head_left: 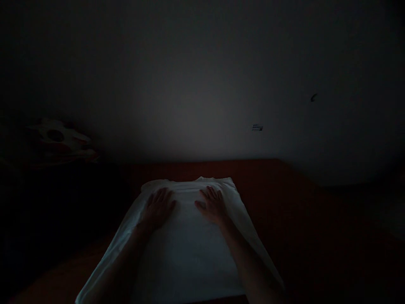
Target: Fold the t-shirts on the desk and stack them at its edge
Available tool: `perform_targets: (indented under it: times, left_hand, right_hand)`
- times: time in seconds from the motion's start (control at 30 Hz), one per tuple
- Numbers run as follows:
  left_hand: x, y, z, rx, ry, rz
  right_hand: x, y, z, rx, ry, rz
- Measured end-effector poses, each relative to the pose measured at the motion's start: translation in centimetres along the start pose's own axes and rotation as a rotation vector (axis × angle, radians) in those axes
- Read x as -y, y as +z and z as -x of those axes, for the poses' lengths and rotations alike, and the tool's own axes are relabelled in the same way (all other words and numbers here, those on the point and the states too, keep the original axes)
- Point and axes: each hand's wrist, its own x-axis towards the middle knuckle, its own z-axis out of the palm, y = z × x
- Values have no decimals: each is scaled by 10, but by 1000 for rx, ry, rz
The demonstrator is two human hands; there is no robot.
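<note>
A white cloth, perhaps a garment, lies spread out in front of me, with small creases along its far edge. Flat on its far left part rests my left hand, fingers stretched out. My right hand lies on the far right part with its fingers spread and the thumb pointing inward. Between the two hands a strip of cloth shows. Neither hand grips anything. Dim light hides the finer details of the cloth.
The cloth lies on a reddish-brown table against a pale wall. A small label is on the wall. At the left stands a dark mass, with a white and red bundle behind it.
</note>
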Motion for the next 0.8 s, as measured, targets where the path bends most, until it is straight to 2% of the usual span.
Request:
perform_targets:
  times: [0.07, 0.17, 0.2, 0.27, 0.37, 0.47, 0.53, 0.6, 0.7, 0.8]
  left_hand:
    - [30, 0, 11, 16, 14, -30]
    - [69, -3, 25, 25, 131, -49]
    - [77, -2, 27, 8, 147, -48]
    - [83, -1, 28, -59, 74, -38]
    - [77, -2, 24, -158, -87, -1]
    - [63, -11, 23, -158, -64, 32]
    - [53, -16, 27, -93, -47, 32]
    - [43, -17, 33, -12, -72, 19]
    - [31, -14, 40, 68, -101, -5]
    - [25, -15, 40, 112, -135, -9]
  right_hand:
    - [-11, 2, 3, -11, -3, 18]
    - [-23, 3, 4, -41, 57, 27]
    - [-26, 3, 4, -54, 84, 29]
    - [-28, 3, 4, -82, 123, 36]
    - [-27, 1, 6, -147, 114, 20]
    - [-25, -5, 11, -202, -76, -70]
    - [-25, -10, 15, -143, -250, -165]
    - [-27, -14, 19, -33, -338, -234]
    - [-30, -17, 20, 81, -360, -245]
    - [-32, -18, 20, 130, -371, -220]
